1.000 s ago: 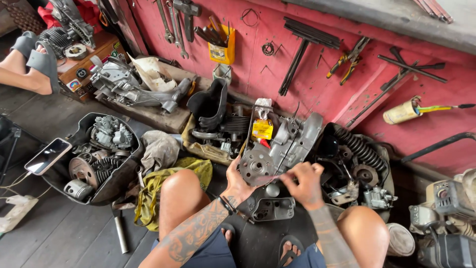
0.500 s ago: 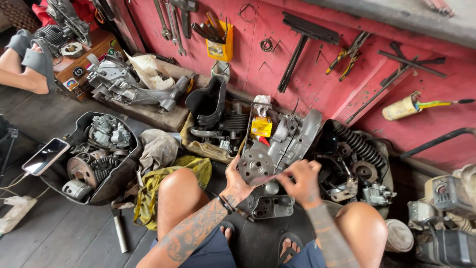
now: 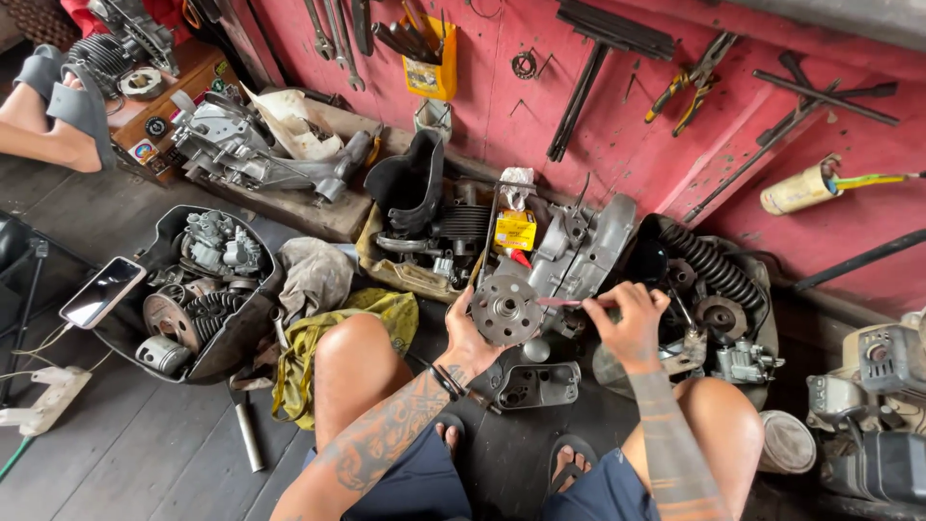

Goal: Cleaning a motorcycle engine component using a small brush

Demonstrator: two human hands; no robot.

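Your 2 hands sit boxed in. At 12 o'clock the grey engine casing point(image 3: 579, 256) and the yellow box point(image 3: 515, 232) block any reach to the red wall point(image 3: 617, 106). At 3 o'clock the ribbed black hose point(image 3: 712, 268) and small metal parts point(image 3: 738, 362) crowd your right hand point(image 3: 632, 323). At 9 o'clock the yellow-green rag point(image 3: 333, 338) and your own knee close the way. Open floor point(image 3: 125, 463) lies at 8 o'clock, beyond the short metal tube point(image 3: 249, 436).

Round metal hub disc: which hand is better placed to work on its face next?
Right, probably. The right hand already holds a thin tool pointed at the disc, while the left hand is occupied cupping the disc from below, steadying it.
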